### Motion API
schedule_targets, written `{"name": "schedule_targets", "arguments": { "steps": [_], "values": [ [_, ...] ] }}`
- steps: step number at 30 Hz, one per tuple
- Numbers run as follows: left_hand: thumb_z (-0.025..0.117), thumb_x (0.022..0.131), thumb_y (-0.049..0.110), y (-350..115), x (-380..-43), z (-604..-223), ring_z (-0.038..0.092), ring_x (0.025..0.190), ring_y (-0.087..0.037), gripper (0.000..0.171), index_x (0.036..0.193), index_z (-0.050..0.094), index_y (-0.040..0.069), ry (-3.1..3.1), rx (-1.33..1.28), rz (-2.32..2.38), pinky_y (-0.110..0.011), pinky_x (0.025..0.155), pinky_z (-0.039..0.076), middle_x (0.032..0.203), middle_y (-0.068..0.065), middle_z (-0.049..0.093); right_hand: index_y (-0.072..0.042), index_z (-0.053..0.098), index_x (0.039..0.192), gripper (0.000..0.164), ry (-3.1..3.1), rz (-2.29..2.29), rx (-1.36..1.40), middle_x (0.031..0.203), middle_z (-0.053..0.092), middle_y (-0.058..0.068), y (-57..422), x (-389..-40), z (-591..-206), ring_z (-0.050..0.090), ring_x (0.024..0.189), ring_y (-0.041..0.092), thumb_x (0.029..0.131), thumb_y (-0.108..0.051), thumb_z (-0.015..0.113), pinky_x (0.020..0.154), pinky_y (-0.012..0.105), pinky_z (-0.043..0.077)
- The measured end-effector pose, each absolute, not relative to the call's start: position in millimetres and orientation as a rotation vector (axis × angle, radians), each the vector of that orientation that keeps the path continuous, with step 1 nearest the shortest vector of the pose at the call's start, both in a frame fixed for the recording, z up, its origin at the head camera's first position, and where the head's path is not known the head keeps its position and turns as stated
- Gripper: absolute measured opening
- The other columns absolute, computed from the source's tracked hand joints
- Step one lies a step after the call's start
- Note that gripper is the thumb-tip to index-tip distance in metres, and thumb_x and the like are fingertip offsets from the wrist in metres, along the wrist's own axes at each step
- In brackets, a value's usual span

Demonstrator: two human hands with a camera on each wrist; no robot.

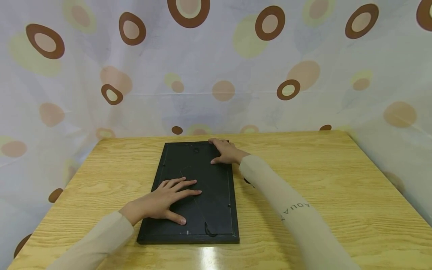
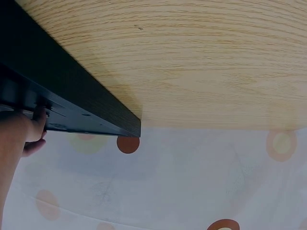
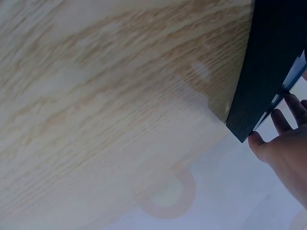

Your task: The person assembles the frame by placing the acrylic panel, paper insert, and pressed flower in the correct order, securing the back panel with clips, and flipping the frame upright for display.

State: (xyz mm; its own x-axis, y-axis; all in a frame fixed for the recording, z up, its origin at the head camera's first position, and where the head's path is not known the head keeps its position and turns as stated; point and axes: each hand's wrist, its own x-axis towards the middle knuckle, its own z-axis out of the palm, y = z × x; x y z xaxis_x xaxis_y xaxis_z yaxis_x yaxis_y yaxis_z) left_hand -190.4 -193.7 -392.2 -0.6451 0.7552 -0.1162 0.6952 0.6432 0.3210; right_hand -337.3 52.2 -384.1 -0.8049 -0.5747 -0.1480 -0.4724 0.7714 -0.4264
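A black picture frame (image 1: 216, 187) lies on the wooden table with its backing panel up. Small metal tabs, a round hanger near the far end and a short dark loop (image 1: 209, 229) near the front show on it. My left hand (image 1: 162, 198) rests on the panel's left half, fingers spread. At the far right corner, my right hand (image 1: 227, 151) lies over the edge, its thumb on the panel. The left wrist view shows the frame's side (image 2: 86, 91) and part of a hand on the panel; the right wrist view shows fingers touching the frame's corner (image 3: 242, 129).
The light wooden table (image 1: 303, 168) stretches out on both sides of the frame. A white curtain (image 1: 209, 67) with brown, peach and yellow spots hangs behind the table and along its sides. A small dark object (image 1: 248, 182) shows under the right sleeve.
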Motion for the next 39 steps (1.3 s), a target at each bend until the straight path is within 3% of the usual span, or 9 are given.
{"name": "schedule_targets", "arguments": {
  "steps": [9, 18, 39],
  "values": [
    [0.056, 0.076, 0.064, -193.5, -190.6, -392.8, 0.012, 0.139, -0.035, 0.08, 0.144, 0.027, 0.033, 2.621, 1.188, 0.365, -0.061, 0.104, 0.016, 0.153, -0.002, 0.014, -0.011, 0.018, 0.146, 0.078, 2.71, -0.482, -0.865, 0.149, 0.025, 0.01, 51.3, -337.0, -385.3, 0.026, 0.136, 0.029, 0.085, -0.032, 0.063, 0.109, 0.046, 0.026],
    [0.053, 0.074, 0.067, -193.4, -192.0, -393.8, 0.011, 0.14, -0.033, 0.081, 0.143, 0.025, 0.036, 2.633, 1.172, 0.333, -0.059, 0.105, 0.016, 0.154, 0.001, 0.013, -0.012, 0.02, 0.146, 0.076, 2.728, -0.459, -0.862, 0.15, 0.026, 0.008, 50.9, -336.3, -384.0, 0.02, 0.139, 0.028, 0.086, -0.032, 0.062, 0.11, 0.045, 0.023],
    [0.053, 0.074, 0.068, -193.6, -192.0, -395.5, 0.011, 0.14, -0.033, 0.08, 0.143, 0.024, 0.038, 2.626, 1.165, 0.344, -0.06, 0.105, 0.014, 0.154, 0.002, 0.012, -0.011, 0.025, 0.145, 0.066, 2.727, -0.408, -0.899, 0.148, 0.03, 0.009, 53.8, -333.8, -383.6, 0.021, 0.138, 0.027, 0.09, -0.026, 0.057, 0.109, 0.048, 0.024]
  ]
}}
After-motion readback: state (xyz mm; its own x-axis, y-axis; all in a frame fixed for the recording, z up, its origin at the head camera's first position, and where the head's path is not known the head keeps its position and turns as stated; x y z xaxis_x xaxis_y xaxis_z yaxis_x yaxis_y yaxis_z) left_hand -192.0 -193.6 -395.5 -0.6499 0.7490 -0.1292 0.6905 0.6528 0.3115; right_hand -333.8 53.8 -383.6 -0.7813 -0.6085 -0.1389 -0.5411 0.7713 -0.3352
